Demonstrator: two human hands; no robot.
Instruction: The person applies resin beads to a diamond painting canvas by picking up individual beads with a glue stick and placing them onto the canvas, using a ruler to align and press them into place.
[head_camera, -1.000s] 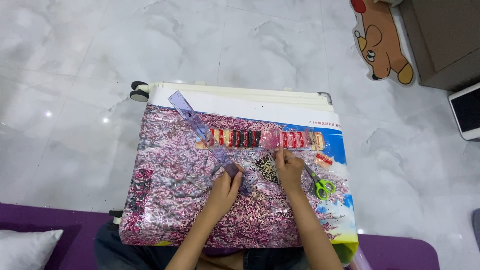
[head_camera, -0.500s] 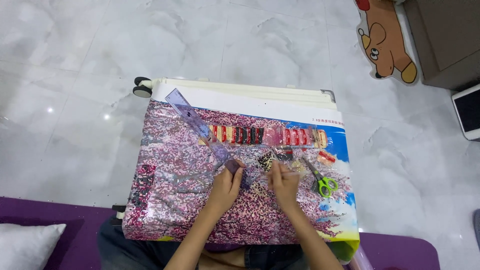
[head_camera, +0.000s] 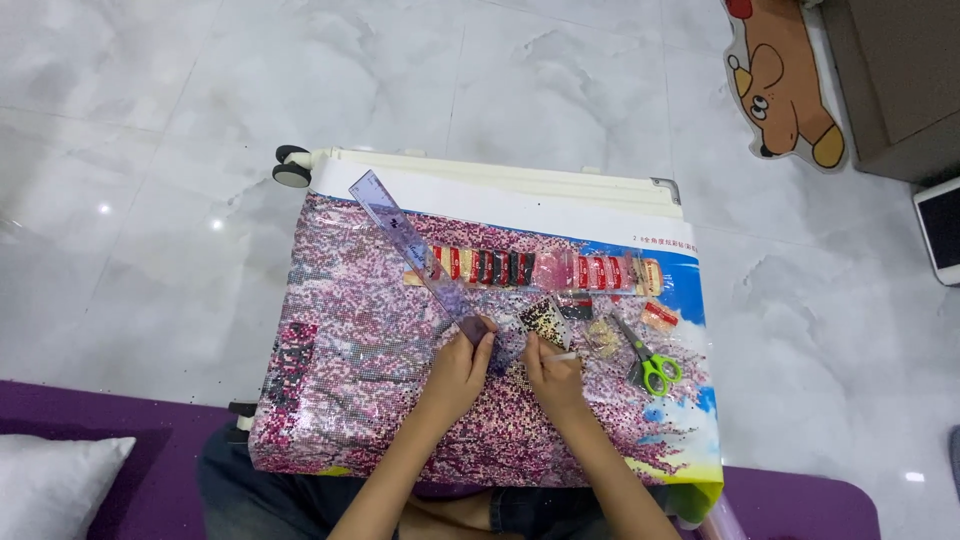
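A pink bead-mosaic canvas (head_camera: 360, 370) lies flat on a white suitcase (head_camera: 500, 185) in front of me. My left hand (head_camera: 462, 368) presses down the near end of a clear purple ruler (head_camera: 415, 255) that runs diagonally up to the left. My right hand (head_camera: 552, 375) holds a thin white pen tool (head_camera: 563, 356) just right of the ruler's end. Just above my fingers lies a small dark tray of beads (head_camera: 543, 320).
A row of small red, black and pink bead packets (head_camera: 530, 268) crosses the canvas. Green-handled scissors (head_camera: 650, 365) lie to the right. A cartoon animal floor mat (head_camera: 785, 85) is at top right, a white pillow (head_camera: 55, 485) at bottom left.
My right hand came down and left from the bead packets to beside the ruler's end, now holding the pen tool. My left hand stayed on the ruler.
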